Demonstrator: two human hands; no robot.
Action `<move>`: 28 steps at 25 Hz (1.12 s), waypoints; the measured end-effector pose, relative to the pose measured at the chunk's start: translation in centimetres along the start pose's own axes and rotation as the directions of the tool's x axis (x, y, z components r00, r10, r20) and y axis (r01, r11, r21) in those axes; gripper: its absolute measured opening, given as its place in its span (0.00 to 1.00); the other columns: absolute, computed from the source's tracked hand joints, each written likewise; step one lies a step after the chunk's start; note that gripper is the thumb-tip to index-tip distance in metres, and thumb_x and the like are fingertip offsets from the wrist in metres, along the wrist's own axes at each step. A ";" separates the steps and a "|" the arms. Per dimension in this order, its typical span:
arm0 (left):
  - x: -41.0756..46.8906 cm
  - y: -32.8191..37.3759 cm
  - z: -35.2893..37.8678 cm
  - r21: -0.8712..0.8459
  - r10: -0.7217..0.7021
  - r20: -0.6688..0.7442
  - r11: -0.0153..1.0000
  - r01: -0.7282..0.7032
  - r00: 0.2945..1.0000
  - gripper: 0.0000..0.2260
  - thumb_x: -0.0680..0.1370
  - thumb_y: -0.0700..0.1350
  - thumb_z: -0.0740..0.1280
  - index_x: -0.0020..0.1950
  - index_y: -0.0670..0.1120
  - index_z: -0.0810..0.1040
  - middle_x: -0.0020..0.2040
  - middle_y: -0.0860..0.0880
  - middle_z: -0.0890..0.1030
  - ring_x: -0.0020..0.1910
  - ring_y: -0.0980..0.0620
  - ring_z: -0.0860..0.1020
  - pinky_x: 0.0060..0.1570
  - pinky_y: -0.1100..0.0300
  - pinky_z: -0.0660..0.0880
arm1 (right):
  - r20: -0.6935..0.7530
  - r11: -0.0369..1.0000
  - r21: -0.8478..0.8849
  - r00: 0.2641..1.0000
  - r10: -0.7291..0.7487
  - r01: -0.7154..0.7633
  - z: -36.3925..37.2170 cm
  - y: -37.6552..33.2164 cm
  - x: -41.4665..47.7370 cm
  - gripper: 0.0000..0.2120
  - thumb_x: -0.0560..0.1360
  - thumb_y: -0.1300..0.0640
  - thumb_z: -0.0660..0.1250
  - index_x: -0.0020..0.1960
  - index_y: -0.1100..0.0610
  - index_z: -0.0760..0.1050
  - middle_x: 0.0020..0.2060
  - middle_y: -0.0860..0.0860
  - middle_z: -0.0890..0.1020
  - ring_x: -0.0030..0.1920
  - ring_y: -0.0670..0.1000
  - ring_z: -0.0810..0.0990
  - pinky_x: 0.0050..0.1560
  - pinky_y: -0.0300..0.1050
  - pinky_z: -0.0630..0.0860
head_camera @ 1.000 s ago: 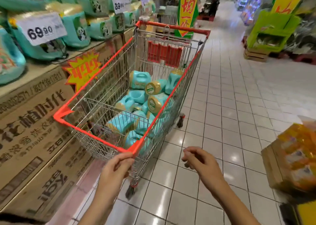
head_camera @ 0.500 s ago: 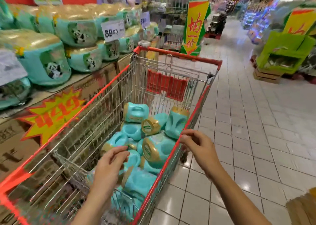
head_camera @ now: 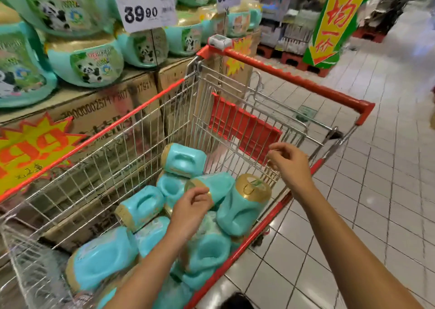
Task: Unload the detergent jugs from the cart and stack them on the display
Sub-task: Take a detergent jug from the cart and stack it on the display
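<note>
Teal detergent jugs (head_camera: 242, 205) with gold caps lie jumbled on their sides in the cart (head_camera: 292, 78), none lifted out. Left hand (head_camera: 190, 207) hovers over the middle of the pile, fingers (head_camera: 200, 192) loosely curled, grasping nothing; contact with the cap beneath is unclear. Right hand (head_camera: 292, 165) is over the cart's right rim near the red seat flap (head_camera: 244, 125), fingers loosely curled, released. The display (head_camera: 87, 61) just left of the cart holds panda-labelled jugs on cardboard boxes (head_camera: 98, 111). Price sign (head_camera: 146, 8) reads 39.90. White tiled floor (head_camera: 376, 191) on the right.
</note>
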State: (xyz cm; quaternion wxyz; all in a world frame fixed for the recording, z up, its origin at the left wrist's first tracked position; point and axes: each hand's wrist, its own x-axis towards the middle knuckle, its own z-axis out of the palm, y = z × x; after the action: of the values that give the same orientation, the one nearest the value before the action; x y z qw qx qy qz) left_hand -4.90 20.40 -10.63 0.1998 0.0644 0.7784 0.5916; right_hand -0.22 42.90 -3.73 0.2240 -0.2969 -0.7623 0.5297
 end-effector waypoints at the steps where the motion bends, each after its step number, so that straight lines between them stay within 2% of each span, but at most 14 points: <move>1: 1.0 -0.7 2.1 0.090 -0.015 0.003 0.996 0.015 1.000 0.17 0.74 0.37 0.71 0.62 0.42 0.77 0.48 0.50 0.79 0.44 0.56 0.77 0.43 0.74 0.70 | 0.045 1.000 -0.024 0.999 -0.001 0.002 -0.3 0.5 1.9 0.07 0.75 0.64 0.65 0.52 0.57 0.79 0.34 0.50 0.78 0.32 0.46 0.73 0.31 0.35 0.72; 3: 2.3 -2.5 5.3 0.382 0.013 0.079 0.923 -0.043 0.997 0.30 0.70 0.42 0.75 0.70 0.45 0.70 0.62 0.49 0.76 0.60 0.52 0.75 0.57 0.70 0.68 | 0.106 1.000 -0.031 0.994 -0.002 0.005 -0.5 1.1 4.2 0.08 0.76 0.64 0.65 0.52 0.58 0.79 0.33 0.50 0.77 0.32 0.46 0.73 0.31 0.34 0.72; 5: 3.2 -4.1 7.4 0.564 0.026 0.165 0.817 -0.116 0.986 0.41 0.67 0.47 0.76 0.77 0.49 0.60 0.73 0.50 0.67 0.71 0.50 0.66 0.69 0.59 0.64 | 0.154 1.000 -0.013 0.988 0.005 -0.003 -0.8 1.7 5.3 0.07 0.76 0.65 0.64 0.52 0.58 0.79 0.33 0.49 0.77 0.30 0.43 0.74 0.30 0.30 0.71; 7: 4.2 -5.2 8.8 0.531 -0.004 0.180 0.842 -0.094 0.984 0.46 0.66 0.49 0.77 0.78 0.49 0.56 0.75 0.50 0.63 0.73 0.50 0.64 0.71 0.57 0.62 | 0.190 0.997 0.045 0.980 0.053 -0.063 -1.1 2.2 5.9 0.07 0.76 0.66 0.64 0.51 0.59 0.79 0.35 0.50 0.78 0.31 0.39 0.76 0.32 0.30 0.73; 8: 4.7 -5.8 9.2 0.485 -0.011 0.172 0.871 -0.075 0.985 0.45 0.67 0.49 0.77 0.78 0.49 0.55 0.75 0.49 0.64 0.73 0.50 0.64 0.71 0.58 0.61 | 0.207 0.993 0.076 0.975 0.077 -0.094 -1.1 2.4 6.0 0.07 0.76 0.66 0.64 0.50 0.58 0.79 0.36 0.50 0.79 0.33 0.40 0.77 0.33 0.31 0.74; 10: 5.5 -6.5 9.7 0.422 0.001 0.187 0.903 -0.081 0.982 0.43 0.69 0.48 0.76 0.77 0.49 0.56 0.73 0.51 0.66 0.71 0.52 0.66 0.69 0.65 0.60 | 0.262 0.984 0.097 0.958 0.121 -0.151 -1.1 2.7 6.1 0.08 0.76 0.66 0.64 0.49 0.56 0.78 0.37 0.52 0.80 0.36 0.45 0.78 0.35 0.34 0.75; 12: 6.2 -7.2 10.1 0.383 0.025 0.228 0.917 -0.113 0.973 0.41 0.70 0.44 0.73 0.76 0.54 0.53 0.70 0.57 0.67 0.68 0.55 0.67 0.63 0.77 0.58 | 0.329 0.976 0.076 0.929 0.167 -0.202 -0.9 2.8 6.3 0.07 0.76 0.66 0.65 0.48 0.56 0.79 0.37 0.53 0.80 0.35 0.44 0.78 0.34 0.32 0.75; 13: 6.5 -7.5 10.3 0.374 0.022 0.224 0.921 -0.106 0.974 0.41 0.70 0.41 0.71 0.76 0.54 0.52 0.69 0.57 0.67 0.67 0.56 0.67 0.61 0.78 0.57 | 0.352 0.973 0.054 0.916 0.191 -0.224 -0.8 2.8 6.3 0.06 0.76 0.65 0.66 0.49 0.57 0.79 0.38 0.52 0.80 0.34 0.44 0.78 0.33 0.31 0.74; 15: 7.1 -7.8 10.4 0.363 0.037 0.150 0.928 -0.090 0.988 0.38 0.72 0.35 0.68 0.76 0.53 0.54 0.67 0.54 0.68 0.64 0.56 0.67 0.60 0.75 0.59 | 0.373 0.967 0.002 0.897 0.237 -0.256 -0.6 2.8 6.3 0.06 0.76 0.65 0.66 0.49 0.58 0.79 0.39 0.52 0.81 0.37 0.46 0.79 0.33 0.32 0.74; 18: 7.4 -7.2 10.0 0.347 0.067 0.074 0.934 -0.089 0.995 0.31 0.75 0.34 0.66 0.74 0.51 0.60 0.61 0.55 0.69 0.59 0.56 0.68 0.51 0.74 0.61 | 0.390 0.960 -0.023 0.882 0.265 -0.278 -0.5 2.7 6.4 0.06 0.76 0.64 0.66 0.47 0.56 0.79 0.39 0.51 0.80 0.38 0.46 0.78 0.32 0.31 0.73; 21: 7.4 -6.2 8.6 0.274 0.050 -0.045 0.961 -0.035 0.998 0.24 0.76 0.33 0.66 0.72 0.42 0.68 0.61 0.50 0.75 0.57 0.53 0.73 0.53 0.67 0.65 | 0.377 0.963 -0.011 0.891 0.253 -0.268 -0.5 2.6 6.4 0.05 0.75 0.62 0.66 0.45 0.54 0.79 0.39 0.50 0.80 0.37 0.45 0.78 0.33 0.32 0.73; 24: 6.7 -4.0 5.8 0.192 0.040 -0.140 0.981 -0.012 0.989 0.21 0.75 0.31 0.65 0.66 0.43 0.75 0.53 0.49 0.82 0.52 0.49 0.78 0.50 0.60 0.71 | 0.395 0.975 -0.035 0.893 0.216 -0.220 -0.4 2.6 6.1 0.04 0.76 0.59 0.67 0.48 0.52 0.78 0.42 0.50 0.81 0.41 0.46 0.79 0.38 0.35 0.73; 26: 6.1 -1.5 3.9 0.049 0.041 -0.192 0.998 -0.032 0.980 0.17 0.75 0.30 0.64 0.58 0.46 0.78 0.44 0.53 0.83 0.44 0.54 0.79 0.45 0.60 0.75 | 0.400 0.980 -0.040 0.896 0.193 -0.194 -0.3 2.4 5.9 0.04 0.76 0.57 0.68 0.51 0.50 0.77 0.46 0.48 0.81 0.44 0.45 0.80 0.37 0.31 0.73; 28: 5.7 1.3 2.4 -0.123 0.033 -0.222 0.990 -0.061 0.975 0.15 0.75 0.29 0.62 0.52 0.47 0.79 0.38 0.53 0.82 0.39 0.56 0.78 0.40 0.63 0.77 | 0.428 0.983 0.033 0.891 0.149 -0.180 -0.3 2.1 5.5 0.13 0.75 0.52 0.70 0.59 0.50 0.76 0.51 0.45 0.81 0.49 0.42 0.81 0.40 0.31 0.76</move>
State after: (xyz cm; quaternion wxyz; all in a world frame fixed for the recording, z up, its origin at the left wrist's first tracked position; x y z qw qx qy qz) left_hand -9.29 24.86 -11.28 0.1025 0.0041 0.7539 0.6489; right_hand -3.55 47.47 -5.43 0.0178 -0.2299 -0.7452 0.6257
